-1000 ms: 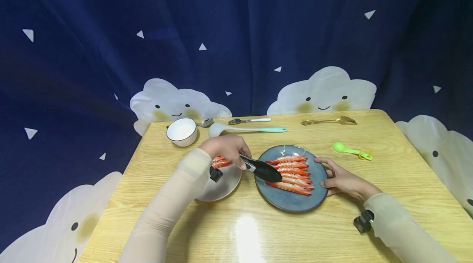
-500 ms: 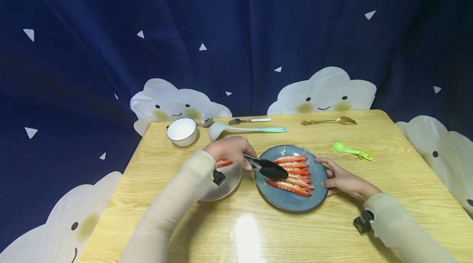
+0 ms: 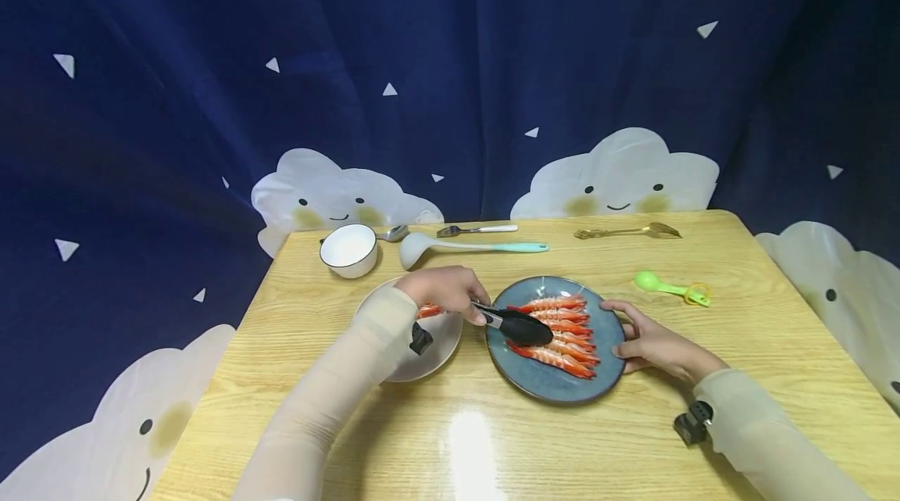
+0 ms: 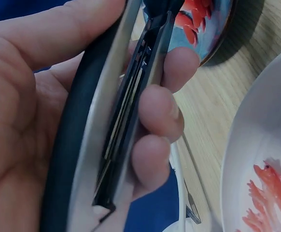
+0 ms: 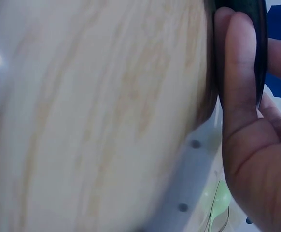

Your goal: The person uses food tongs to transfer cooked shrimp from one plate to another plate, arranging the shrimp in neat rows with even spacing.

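Observation:
My left hand (image 3: 444,290) grips a pair of tongs (image 3: 526,327), fingers and thumb wrapped round the handles in the left wrist view. Their black tips lie over the left side of a row of several red-and-white shrimp (image 3: 558,360) on a blue-grey plate (image 3: 548,390), hiding part of the middle ones. At the plate's right rim, my right hand (image 3: 654,345) holds the edge between thumb and fingers. A white plate (image 3: 430,356) sits under my left wrist, with shrimp (image 4: 275,198) on it partly hidden by the hand.
Along the back lie a white bowl (image 3: 348,249), a spoon (image 3: 394,234), a fork (image 3: 478,230), a ladle (image 3: 457,246) with a turquoise handle end and gold cutlery (image 3: 626,231). A green spoon (image 3: 657,284) rests behind my right hand.
My left hand and the tongs have moved a little to the right over the plate. The nearest shrimp has turned slightly, its right end closer to me. My right hand stays at the rim.

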`<state>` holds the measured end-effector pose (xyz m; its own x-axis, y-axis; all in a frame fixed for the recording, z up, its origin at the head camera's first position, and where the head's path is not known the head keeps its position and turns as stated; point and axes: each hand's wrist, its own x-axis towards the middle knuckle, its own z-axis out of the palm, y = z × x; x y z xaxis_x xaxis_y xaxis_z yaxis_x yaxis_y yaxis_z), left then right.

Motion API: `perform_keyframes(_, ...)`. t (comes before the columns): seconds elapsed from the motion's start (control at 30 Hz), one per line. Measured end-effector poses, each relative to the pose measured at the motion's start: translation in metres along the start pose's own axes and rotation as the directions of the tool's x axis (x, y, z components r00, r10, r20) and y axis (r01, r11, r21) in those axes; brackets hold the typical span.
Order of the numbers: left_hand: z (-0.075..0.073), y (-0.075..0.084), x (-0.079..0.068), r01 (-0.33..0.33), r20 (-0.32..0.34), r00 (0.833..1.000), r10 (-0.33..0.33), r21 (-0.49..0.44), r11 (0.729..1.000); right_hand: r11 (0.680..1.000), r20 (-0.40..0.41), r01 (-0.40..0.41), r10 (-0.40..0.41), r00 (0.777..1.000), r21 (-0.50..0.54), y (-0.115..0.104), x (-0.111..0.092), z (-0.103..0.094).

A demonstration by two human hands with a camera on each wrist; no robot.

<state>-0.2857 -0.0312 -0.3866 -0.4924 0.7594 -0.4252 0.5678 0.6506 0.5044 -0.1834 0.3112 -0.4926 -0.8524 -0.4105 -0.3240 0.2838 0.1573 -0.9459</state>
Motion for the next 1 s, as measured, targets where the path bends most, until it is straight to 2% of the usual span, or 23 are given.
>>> perform_keyframes(0.1,0.0,0.002,-0.001,0.013,0.008,1.0,-0.013,-0.018,1.0,1.0,0.003,0.0,0.0,1.0,0.009,0.0,-0.001,0.0)
perform_keyframes(0.23,-0.003,-0.002,-0.01,0.012,-0.025,1.0,-0.013,-0.027,1.0,1.0,0.004,-0.002,0.002,1.0,0.016,0.0,-0.001,0.0)
perform_keyframes(0.33,-0.01,-0.01,-0.026,-0.009,-0.077,0.997,0.009,0.001,1.0,1.0,0.004,-0.005,0.005,1.0,0.01,-0.001,0.0,0.001)
perform_keyframes(0.47,-0.021,-0.023,-0.055,-0.016,-0.157,0.987,0.028,0.079,0.997,1.0,0.004,-0.008,0.008,1.0,0.016,-0.002,0.0,0.002)
perform_keyframes(0.63,-0.028,-0.045,-0.094,0.048,-0.235,0.972,-0.025,0.093,0.995,1.0,0.003,-0.017,0.017,1.0,0.015,-0.004,-0.001,0.002)
perform_keyframes(0.73,-0.028,-0.058,-0.115,0.102,-0.283,0.956,-0.071,0.095,0.99,1.0,-0.009,-0.029,0.029,1.0,-0.005,-0.003,-0.001,0.001)
perform_keyframes(1.0,-0.017,-0.086,-0.156,0.233,-0.351,0.914,-0.202,0.047,0.971,1.0,0.006,-0.021,0.021,1.0,-0.003,-0.004,-0.001,0.002)
